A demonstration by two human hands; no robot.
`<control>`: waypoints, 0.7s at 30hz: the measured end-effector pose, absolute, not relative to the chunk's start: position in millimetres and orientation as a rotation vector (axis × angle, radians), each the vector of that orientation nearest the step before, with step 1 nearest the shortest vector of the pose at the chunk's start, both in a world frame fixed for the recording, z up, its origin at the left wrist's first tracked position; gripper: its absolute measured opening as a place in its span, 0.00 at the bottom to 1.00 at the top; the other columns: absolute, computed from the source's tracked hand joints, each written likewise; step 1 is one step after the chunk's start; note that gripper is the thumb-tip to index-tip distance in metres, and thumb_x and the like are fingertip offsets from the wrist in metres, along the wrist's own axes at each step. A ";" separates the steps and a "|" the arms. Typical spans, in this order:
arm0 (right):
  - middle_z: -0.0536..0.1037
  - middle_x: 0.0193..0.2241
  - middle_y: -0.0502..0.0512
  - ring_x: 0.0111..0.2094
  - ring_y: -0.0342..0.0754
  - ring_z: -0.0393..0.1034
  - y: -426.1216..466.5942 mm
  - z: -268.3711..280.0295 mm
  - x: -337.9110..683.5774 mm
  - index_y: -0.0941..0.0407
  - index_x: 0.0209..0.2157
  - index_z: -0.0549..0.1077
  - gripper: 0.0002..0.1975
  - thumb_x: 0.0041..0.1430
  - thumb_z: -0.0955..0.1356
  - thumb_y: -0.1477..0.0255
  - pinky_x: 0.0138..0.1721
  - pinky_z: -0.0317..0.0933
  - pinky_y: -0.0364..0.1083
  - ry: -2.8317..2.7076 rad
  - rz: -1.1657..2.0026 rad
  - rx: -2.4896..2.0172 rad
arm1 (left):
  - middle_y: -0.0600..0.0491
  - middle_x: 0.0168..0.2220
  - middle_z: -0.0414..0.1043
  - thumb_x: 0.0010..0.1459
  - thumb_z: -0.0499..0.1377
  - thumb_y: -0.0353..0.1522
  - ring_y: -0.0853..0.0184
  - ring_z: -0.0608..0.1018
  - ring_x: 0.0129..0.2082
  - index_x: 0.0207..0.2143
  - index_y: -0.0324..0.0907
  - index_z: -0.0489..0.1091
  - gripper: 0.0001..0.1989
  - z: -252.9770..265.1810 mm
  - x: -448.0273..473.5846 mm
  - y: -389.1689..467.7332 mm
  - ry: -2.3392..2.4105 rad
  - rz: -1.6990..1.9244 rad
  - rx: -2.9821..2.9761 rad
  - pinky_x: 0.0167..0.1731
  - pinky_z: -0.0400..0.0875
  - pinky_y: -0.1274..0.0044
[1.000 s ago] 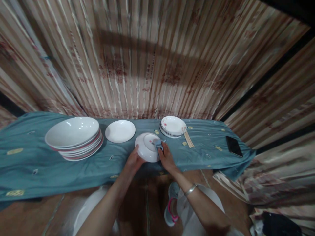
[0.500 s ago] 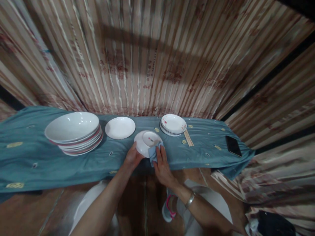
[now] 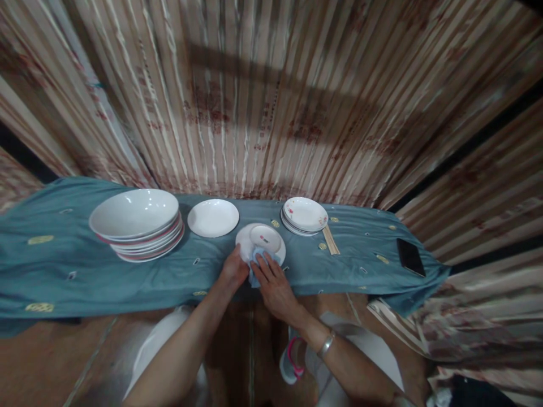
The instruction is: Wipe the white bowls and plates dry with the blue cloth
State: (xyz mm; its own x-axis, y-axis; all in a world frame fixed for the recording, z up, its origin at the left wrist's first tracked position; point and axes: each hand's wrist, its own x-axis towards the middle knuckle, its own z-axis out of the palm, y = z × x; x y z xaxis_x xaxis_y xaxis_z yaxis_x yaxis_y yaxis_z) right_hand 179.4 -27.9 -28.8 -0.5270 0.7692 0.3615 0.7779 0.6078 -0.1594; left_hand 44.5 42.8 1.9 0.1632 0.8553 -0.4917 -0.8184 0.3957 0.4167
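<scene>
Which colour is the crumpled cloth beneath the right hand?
The cloth is light blue (head view).

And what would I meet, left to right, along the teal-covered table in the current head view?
A stack of large white red-edged dishes, a single round white plate, an upturned round white dish, a stack of small white floral plates, thin tan sticks, a flat black rectangular phone.
</scene>
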 end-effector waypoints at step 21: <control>0.69 0.57 0.62 0.63 0.54 0.53 36.6 -2.4 146.7 0.60 0.54 0.69 0.20 0.63 0.59 0.78 0.61 0.53 0.56 -2.677 0.001 -1.013 | 0.46 0.37 0.78 0.64 0.48 0.41 0.63 0.80 0.41 0.49 0.37 0.71 0.21 -29.3 49.0 46.5 0.683 1.302 -0.078 0.45 0.71 0.75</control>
State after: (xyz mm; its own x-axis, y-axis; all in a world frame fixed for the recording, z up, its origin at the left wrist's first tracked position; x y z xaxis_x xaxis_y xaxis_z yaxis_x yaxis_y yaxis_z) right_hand 146.7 36.6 -2.4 -0.7157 0.6492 0.2573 0.6490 0.7544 -0.0981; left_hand 49.0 46.5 -29.3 0.1005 0.8578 -0.5041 -0.9022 0.2921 0.3173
